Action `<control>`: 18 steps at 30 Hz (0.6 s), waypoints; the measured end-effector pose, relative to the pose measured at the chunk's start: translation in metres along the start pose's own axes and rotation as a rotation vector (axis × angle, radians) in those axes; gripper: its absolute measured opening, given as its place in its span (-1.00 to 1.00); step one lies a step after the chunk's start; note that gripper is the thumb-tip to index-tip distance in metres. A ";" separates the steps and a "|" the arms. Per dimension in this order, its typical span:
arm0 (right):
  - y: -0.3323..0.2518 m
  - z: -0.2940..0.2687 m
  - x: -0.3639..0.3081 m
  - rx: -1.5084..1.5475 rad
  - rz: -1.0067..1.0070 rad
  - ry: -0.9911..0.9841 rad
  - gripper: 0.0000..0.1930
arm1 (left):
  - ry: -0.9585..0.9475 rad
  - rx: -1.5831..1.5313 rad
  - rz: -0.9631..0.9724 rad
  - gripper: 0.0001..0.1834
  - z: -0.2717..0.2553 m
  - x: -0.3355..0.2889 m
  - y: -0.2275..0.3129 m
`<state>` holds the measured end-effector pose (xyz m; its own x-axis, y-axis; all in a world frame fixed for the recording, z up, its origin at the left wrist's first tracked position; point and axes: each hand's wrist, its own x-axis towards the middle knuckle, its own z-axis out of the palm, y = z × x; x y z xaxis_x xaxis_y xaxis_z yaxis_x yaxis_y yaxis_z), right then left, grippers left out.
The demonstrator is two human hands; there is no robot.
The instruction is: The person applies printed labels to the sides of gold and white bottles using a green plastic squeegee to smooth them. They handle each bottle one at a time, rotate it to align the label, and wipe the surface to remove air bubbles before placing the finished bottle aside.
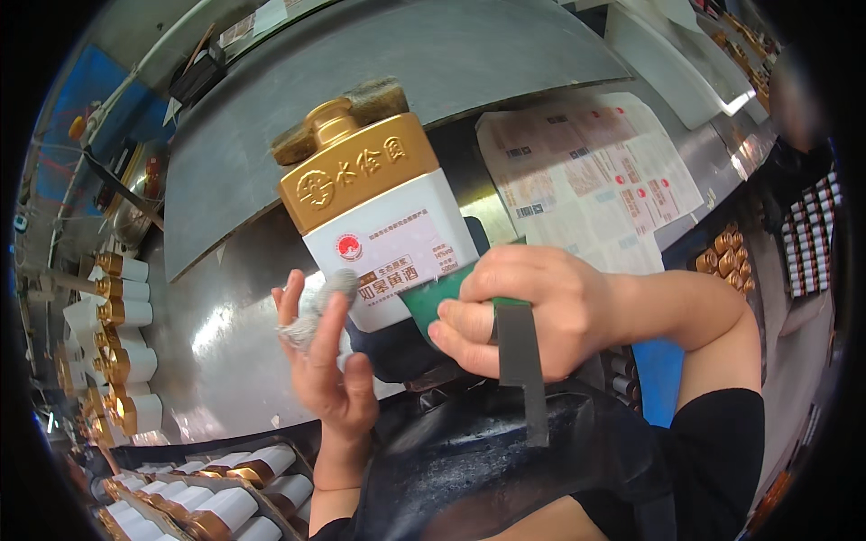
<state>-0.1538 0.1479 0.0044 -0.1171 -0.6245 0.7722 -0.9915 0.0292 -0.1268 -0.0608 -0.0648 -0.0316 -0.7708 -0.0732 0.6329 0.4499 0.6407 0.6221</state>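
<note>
A flat white bottle [397,216] with a gold shoulder and neck lies in front of me, a printed label on its white face. Behind its neck is a rough brown block [377,101]. My right hand [532,311] is closed round a green scraper [433,302], whose edge lies over the bottle's lower right part by the label. A flat grey metal blade [520,370] also sticks out of that hand toward me. By the bottle's lower left corner, my left hand [329,361] has its fingers apart; greyish cloth wraps [332,293] cover some of them.
To the right of the bottle lies a sheet of printed labels [595,171] on the metal table [225,334]. A raised grey board [406,54] spans the back. White and gold bottles [126,343] stand along the left, with more in boxes [216,505] at the lower left.
</note>
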 end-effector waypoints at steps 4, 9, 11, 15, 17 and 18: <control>-0.003 -0.008 0.002 0.077 0.068 -0.116 -0.80 | -0.362 0.317 0.085 -0.62 0.003 0.005 0.014; 0.011 -0.022 0.032 -0.047 0.102 -0.239 -0.77 | -0.084 0.352 -0.129 -0.45 -0.012 -0.004 -0.016; 0.032 0.009 0.054 -0.054 0.117 -0.216 -0.76 | 0.061 0.180 -0.179 -0.48 -0.013 -0.003 -0.030; 0.066 0.016 0.088 -0.408 -0.130 0.117 -0.82 | 0.179 -0.043 -0.221 -0.48 -0.014 0.000 -0.025; 0.049 0.022 0.062 -0.321 -0.195 0.047 -0.82 | 0.169 -0.108 -0.259 -0.47 -0.017 0.001 -0.026; 0.023 0.022 0.043 -0.183 -0.161 -0.045 -0.82 | 0.162 -0.128 -0.277 -0.44 -0.017 0.001 -0.031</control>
<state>-0.1804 0.1045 0.0209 0.0416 -0.6664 0.7444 -0.9914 0.0648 0.1134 -0.0671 -0.0978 -0.0423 -0.7946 -0.3581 0.4903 0.2945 0.4788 0.8270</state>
